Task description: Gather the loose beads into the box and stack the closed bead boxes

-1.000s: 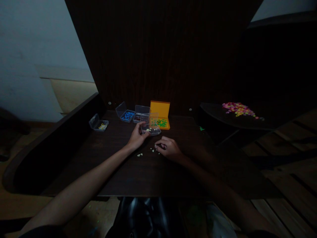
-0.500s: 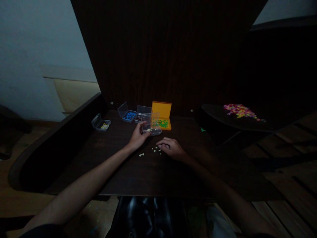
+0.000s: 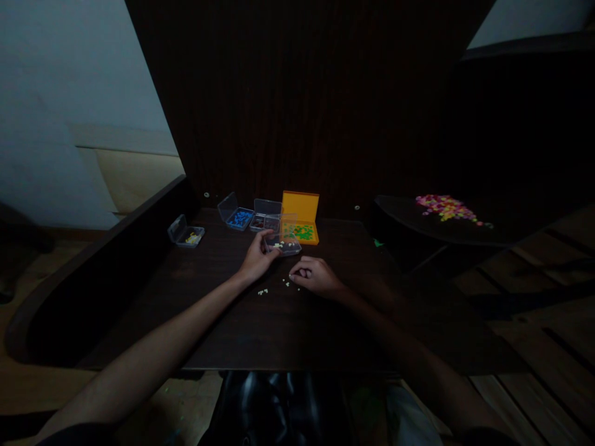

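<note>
My left hand (image 3: 258,257) grips the left side of a clear plastic box (image 3: 290,248), its lid raised, with several small cream pieces inside. My right hand (image 3: 316,275) is just in front of the box, thumb and index finger pinched on a small cream piece (image 3: 290,276) above the table. More cream pieces (image 3: 287,284) lie scattered by those fingertips. Another little group of cream pieces (image 3: 263,292) sits farther left on the dark tabletop (image 3: 223,334).
Behind stand an open orange box (image 3: 300,204) with green pieces, a clear box (image 3: 240,218) with blue pieces and a divided clear box (image 3: 264,222). A clear box (image 3: 187,236) with yellow pieces is at left. Colourful beads (image 3: 449,208) heap on the right shelf.
My right fingers have closed in a pinch over the scattered cream pieces, with fewer showing there. The left hand still holds the box. The view has shifted slightly.
</note>
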Tool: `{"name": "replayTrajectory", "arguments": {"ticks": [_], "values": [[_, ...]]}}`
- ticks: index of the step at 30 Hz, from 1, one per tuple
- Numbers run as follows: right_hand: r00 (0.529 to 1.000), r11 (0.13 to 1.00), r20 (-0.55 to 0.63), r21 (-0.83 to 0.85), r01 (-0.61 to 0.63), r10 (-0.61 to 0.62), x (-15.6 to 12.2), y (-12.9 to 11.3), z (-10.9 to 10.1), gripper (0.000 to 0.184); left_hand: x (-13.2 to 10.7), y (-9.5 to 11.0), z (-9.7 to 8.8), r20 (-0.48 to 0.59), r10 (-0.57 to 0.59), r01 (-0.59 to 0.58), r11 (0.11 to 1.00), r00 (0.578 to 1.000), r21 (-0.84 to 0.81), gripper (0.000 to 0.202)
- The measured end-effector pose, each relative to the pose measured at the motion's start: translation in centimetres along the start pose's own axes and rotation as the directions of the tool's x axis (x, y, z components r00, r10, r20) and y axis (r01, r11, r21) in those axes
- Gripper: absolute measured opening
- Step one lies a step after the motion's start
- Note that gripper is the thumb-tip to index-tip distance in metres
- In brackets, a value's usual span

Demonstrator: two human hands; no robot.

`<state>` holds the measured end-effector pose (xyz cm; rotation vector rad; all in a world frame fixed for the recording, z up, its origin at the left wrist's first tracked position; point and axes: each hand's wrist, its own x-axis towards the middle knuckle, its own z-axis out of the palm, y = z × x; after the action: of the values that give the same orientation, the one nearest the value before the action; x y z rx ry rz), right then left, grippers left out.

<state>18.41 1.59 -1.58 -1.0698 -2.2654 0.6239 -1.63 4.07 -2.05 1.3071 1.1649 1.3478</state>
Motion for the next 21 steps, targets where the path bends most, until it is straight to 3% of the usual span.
{"name": "replayTrajectory", "arguments": {"ticks": [6, 17, 21], "values": [[1.0, 0.994, -0.002, 0.1, -0.031, 0.031, 0.2, 0.3, 0.04, 0.004, 0.11, 0.03, -0.12, 0.01, -0.002, 0.002, 1.0, 1.0, -0.005, 0.057], [0.986, 0.976, 0.059, 0.151, -0.16, 0.153, 0.35, -0.35, -0.38, 0.006, 0.12, 0.03, -0.15, 0.007, -0.001, 0.001, 1.0, 1.0, 0.013, 0.057], [0.989, 0.977, 0.035, 0.15, -0.149, 0.146, 0.37, -0.48, -0.36, 0.005, 0.25, -0.17, -0.21, 0.003, 0.015, -0.015, 1.0, 1.0, 0.011, 0.057]]}}
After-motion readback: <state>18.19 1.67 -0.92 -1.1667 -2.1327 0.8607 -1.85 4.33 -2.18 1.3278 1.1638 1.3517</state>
